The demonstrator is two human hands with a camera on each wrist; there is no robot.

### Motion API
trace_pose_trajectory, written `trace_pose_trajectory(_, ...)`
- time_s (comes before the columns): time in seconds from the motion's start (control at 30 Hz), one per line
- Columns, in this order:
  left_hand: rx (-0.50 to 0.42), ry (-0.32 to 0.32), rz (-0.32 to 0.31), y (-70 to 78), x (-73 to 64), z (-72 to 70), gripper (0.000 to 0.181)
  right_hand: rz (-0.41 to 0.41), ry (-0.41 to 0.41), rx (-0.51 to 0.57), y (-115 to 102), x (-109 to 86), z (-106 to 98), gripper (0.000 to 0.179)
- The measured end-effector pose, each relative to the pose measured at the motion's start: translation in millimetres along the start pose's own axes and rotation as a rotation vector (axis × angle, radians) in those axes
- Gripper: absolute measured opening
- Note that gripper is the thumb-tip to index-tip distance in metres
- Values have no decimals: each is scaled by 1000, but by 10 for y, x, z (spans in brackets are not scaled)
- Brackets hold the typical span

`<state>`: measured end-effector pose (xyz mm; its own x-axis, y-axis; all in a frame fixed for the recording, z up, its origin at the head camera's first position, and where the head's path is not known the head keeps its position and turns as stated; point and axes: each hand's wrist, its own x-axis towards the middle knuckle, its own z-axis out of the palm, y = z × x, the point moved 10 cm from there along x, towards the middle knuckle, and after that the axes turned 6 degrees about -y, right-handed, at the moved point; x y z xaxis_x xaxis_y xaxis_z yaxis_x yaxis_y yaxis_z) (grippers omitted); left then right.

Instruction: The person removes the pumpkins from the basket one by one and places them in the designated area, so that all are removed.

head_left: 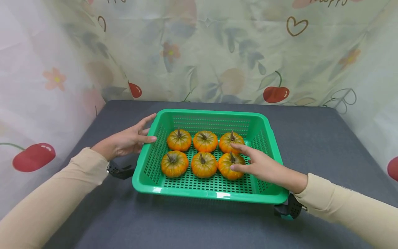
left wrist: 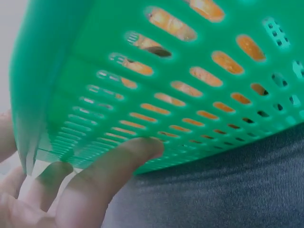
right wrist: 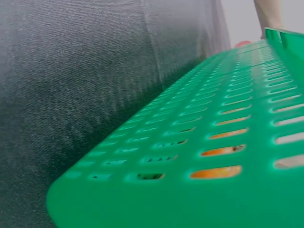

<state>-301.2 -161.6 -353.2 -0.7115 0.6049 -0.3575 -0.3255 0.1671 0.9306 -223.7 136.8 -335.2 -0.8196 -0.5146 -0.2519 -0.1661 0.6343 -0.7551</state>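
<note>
A green plastic basket [head_left: 199,194] with slotted walls stands on the dark cloth. Inside it sit several small orange-and-green pumpkins, in two rows of three. My left hand [head_left: 125,140] is at the basket's left rim, fingers spread; in the left wrist view its thumb [left wrist: 137,148] lies by the slotted outer wall [left wrist: 190,61]. Over the right side of the basket reaches my right hand [head_left: 265,166], thumb and forefinger apart. Its thumb overlaps the front right pumpkin [head_left: 226,164], and its forefinger the back right one [head_left: 226,141]. The right wrist view shows only the basket's outer wall [right wrist: 199,128], not the fingers.
The dark grey cloth [head_left: 311,145] covers the table around the basket. Behind and at both sides hang pale curtains [head_left: 202,52] printed with cherries, flowers and leaves. Black wrist devices sit under both wrists, close to the basket's sides.
</note>
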Motion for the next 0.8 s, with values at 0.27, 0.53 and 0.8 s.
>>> trace_pose_trajectory(0.27, -37, -6, -15, 4, -14, 9, 97, 21, -31, -21, 20, 40, 37, 70)
trace_pose_trajectory(0.53, -54, -18, -17, 1, -8, 12, 97, 36, -23, -72, 24, 65, 28, 64)
trace_pose_trajectory(0.8, -61, -22, -22, 0, -13, 19, 96, 15, -103, -67, 61, 102, 131, 62)
